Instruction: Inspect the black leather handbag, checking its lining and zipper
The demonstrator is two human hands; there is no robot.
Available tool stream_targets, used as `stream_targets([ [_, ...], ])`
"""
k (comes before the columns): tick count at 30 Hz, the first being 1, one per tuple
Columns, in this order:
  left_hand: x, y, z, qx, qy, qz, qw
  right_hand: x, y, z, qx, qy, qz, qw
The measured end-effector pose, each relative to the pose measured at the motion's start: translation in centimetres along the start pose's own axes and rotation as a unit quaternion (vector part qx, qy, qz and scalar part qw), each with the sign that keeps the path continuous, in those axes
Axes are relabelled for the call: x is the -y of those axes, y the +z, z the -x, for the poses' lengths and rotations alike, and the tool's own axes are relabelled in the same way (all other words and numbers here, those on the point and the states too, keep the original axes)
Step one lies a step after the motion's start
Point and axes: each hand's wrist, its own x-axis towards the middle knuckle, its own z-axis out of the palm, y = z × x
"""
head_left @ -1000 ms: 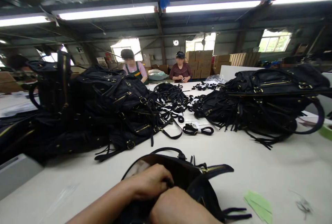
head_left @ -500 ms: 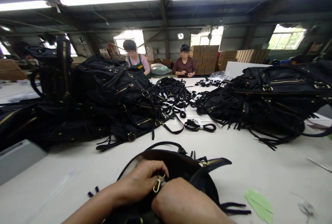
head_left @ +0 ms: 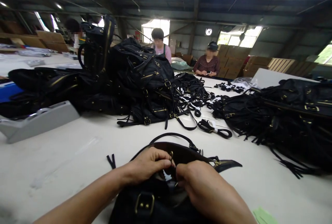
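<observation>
Fingers (head_left: 161,154) (L) hold gold clip (head_left: 171,155) at blk bag (head_left: 166,208), clock (head_left: 209,31) nos. blurred

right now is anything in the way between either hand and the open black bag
Nothing visible: the left hand, a gold-coloured clip at its fingertips, and the right hand are both at the black bag's open mouth. The strap bundle lies beyond it. The bag's inside is partly hidden.

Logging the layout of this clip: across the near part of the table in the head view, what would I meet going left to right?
Gray holder (likely a tape dispenser) → two black strap ends → left grip → gold-toned metal fitting → right grip → light-green paper.
</observation>
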Motion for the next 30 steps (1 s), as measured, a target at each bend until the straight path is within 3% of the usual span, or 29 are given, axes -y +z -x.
stream_targets([
  [8,0.3,0.1,-0.1,-0.004,0.003,0.016,1.000,-1.3,-0.6,-0.8,-0.022,0.049,-0.021,0.998],
  [27,0.7,0.0,-0.8,-0.002,0.028,-0.008,1.000,-1.5,-0.3,-1.6,-0.032,-0.050,-0.081,0.995],
  [30,0.8,0.0,-0.8,0.000,0.029,-0.008,1.000,-1.6,-0.3,-1.7,-0.036,-0.040,-0.077,0.996],
])
